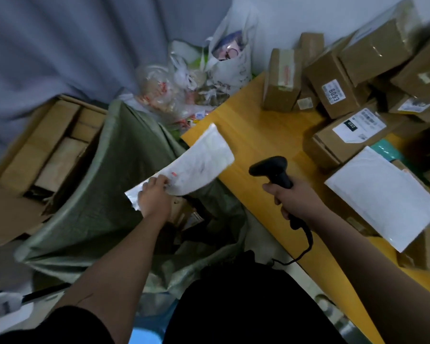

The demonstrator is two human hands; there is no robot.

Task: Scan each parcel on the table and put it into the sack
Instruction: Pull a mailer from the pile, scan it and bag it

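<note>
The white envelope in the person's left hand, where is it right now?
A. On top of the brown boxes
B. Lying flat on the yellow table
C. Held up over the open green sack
C: the left hand pinches the white envelope above the green sack.

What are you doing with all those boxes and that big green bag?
A person is sorting parcels. The left hand holds a flat white mailer over the open green sack, about to drop it in. The right hand grips a black scanner. More cardboard boxes and another white mailer wait on the yellow table.
</note>
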